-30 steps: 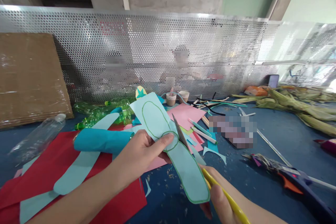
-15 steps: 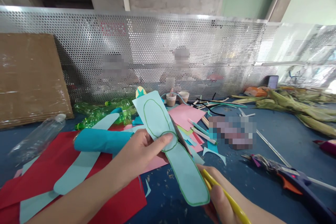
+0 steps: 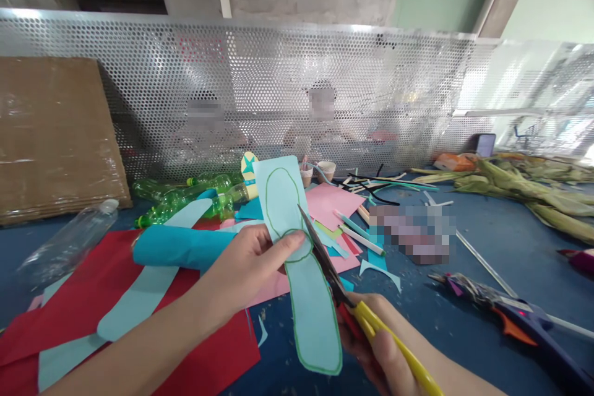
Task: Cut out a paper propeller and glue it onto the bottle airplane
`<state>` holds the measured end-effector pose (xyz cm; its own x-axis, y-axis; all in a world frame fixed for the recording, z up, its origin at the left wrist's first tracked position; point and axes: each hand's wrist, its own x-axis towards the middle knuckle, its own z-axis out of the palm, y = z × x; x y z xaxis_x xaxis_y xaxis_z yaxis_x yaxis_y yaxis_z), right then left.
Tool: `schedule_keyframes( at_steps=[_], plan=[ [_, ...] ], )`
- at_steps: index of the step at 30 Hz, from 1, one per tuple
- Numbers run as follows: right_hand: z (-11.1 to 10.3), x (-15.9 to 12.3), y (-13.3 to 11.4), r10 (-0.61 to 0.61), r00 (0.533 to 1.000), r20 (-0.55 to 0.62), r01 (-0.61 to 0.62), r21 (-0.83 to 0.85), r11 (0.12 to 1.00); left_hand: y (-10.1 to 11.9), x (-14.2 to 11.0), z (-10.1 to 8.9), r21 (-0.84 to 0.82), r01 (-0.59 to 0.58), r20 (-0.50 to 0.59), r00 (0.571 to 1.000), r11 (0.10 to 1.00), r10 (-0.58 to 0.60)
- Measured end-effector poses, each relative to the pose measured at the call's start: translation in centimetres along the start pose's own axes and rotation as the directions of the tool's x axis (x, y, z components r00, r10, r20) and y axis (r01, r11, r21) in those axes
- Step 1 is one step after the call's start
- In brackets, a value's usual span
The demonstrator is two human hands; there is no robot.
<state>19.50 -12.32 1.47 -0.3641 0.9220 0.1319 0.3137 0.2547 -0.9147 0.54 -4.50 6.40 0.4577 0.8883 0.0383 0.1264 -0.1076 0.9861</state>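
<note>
My left hand (image 3: pixel 260 260) pinches a light blue paper cutout (image 3: pixel 313 315) at its middle, thumb on top. Green outlines are drawn on it: a long loop above, a small circle under my thumb, and a lower lobe trimmed along its line. In my right hand (image 3: pixel 371 334) are scissors (image 3: pixel 329 263) with yellow and red handles. Their dark blade lies along the right edge of the paper, beside the circle, its tip over the upper part. The other blade is mostly hidden behind the paper.
A blue paper roll (image 3: pixel 180 247) and light blue strips lie on red paper (image 3: pixel 204 346) at left. Green bottles (image 3: pixel 185 198) stand behind. A glue gun (image 3: pixel 505 309) with a red light lies at right, near blurred items. Corn husks (image 3: pixel 515 185) sit farther back. Paper scraps and markers (image 3: pixel 357 238) fill the middle.
The paper has turned more upright, its lower end swinging left. The scissor blades, largely hidden behind the paper before, now show at its right edge with one blade in front.
</note>
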Motion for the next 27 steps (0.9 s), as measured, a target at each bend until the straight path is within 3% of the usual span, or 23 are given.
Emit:
schedule_keyframes(
  at_steps=[5, 17, 27],
  plan=[
    [-0.04, 0.16, 0.24, 0.067, 0.998, 0.009, -0.067, 0.090, 0.994, -0.05, 0.13, -0.09, 0.063, -0.002, -0.015, 1.000, 0.998, 0.003],
    [-0.25, 0.47, -0.18, 0.134, 0.991, 0.011, -0.134, 0.122, 0.983, -0.51, 0.03, -0.34, 0.070, -0.050, -0.009, 0.999, 0.996, 0.050],
    [-0.31, 0.40, -0.36, 0.129, 0.991, 0.026, -0.131, 0.117, 0.984, 0.02, 0.13, -0.31, 0.081, -0.032, 0.002, 0.999, 0.996, 0.032]
  ],
)
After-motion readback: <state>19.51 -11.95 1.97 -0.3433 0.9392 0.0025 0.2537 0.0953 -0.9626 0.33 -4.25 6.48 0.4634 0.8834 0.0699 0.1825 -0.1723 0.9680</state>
